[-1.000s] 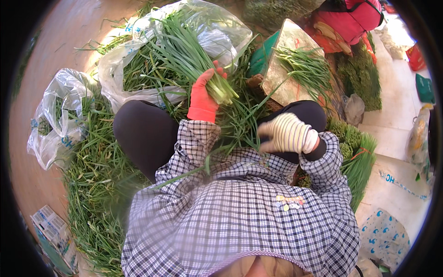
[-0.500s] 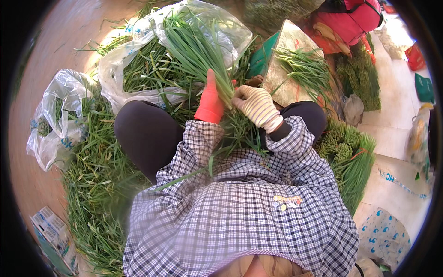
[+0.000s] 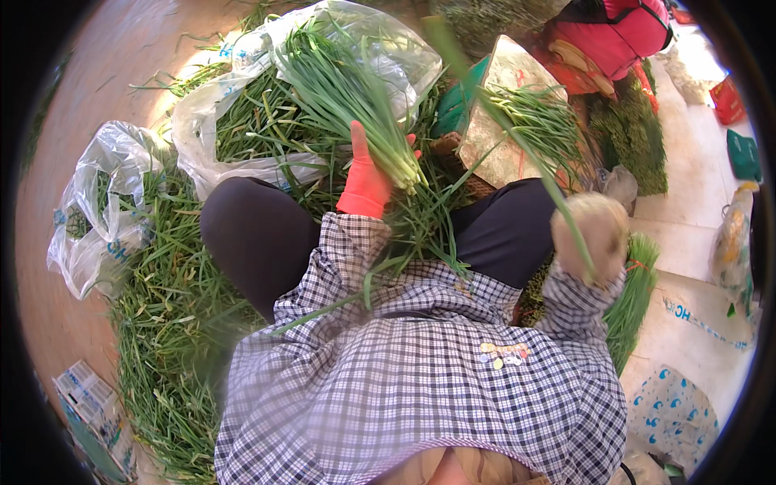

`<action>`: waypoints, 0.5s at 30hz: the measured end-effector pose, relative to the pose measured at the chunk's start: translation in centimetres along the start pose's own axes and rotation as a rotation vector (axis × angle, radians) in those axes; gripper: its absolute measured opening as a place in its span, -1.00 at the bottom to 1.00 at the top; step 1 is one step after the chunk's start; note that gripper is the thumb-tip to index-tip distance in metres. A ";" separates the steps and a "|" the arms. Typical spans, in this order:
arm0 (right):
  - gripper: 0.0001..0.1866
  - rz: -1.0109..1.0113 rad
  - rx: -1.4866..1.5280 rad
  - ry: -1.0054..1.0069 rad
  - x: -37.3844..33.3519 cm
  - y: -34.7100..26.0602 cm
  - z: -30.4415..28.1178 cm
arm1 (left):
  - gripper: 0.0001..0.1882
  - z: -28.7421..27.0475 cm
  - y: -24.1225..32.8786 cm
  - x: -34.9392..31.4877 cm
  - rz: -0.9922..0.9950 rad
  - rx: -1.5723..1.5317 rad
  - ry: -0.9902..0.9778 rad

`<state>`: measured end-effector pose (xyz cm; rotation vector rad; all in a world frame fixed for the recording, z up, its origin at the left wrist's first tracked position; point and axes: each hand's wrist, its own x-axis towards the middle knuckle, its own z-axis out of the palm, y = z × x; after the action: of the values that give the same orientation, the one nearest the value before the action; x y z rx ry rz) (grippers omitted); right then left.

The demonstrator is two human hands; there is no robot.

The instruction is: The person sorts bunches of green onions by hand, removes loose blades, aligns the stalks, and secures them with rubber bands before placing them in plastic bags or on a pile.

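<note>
The bunch of long green chive leaves [image 3: 356, 105] sits in the left hand in a red glove [image 3: 368, 182], above the lap, fingers wrapped around its lower end. The right hand in a pale knit glove [image 3: 594, 234] looks closed on one long green leaf [image 3: 517, 137], though it is blurry. To do this well, hold the bunch tight and pull single leaves gently away over the clear plastic bag [image 3: 242, 97].

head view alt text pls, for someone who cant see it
A left hand in a red glove grips a bunch of long green chives, while the blurred right hand in a pale knit glove lifts one green stalk. Clear plastic bags lie nearby.
</note>
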<state>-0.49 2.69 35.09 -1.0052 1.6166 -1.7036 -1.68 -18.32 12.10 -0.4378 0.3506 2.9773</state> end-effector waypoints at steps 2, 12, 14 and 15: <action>-0.84 0.229 -0.322 -0.274 -0.3 -3.4 0.0 | -0.12 -0.6 0.5 -0.2 0.008 -0.024 0.010; -0.78 0.052 -1.149 0.145 5.6 4.7 1.4 | -0.53 0.0 1.6 -0.4 -0.066 -0.243 -0.219; -0.73 -0.120 -1.219 0.122 8.2 9.1 0.5 | -0.53 -0.9 1.2 0.1 -0.038 -0.240 -0.215; -0.73 -0.127 -1.291 0.051 9.3 10.9 0.4 | -0.52 -1.4 1.2 0.2 -0.011 -0.244 -0.200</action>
<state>-6.26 -6.29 25.47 -1.6029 2.7576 -0.5525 -1.69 -19.81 10.99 -0.1583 -0.0355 3.0283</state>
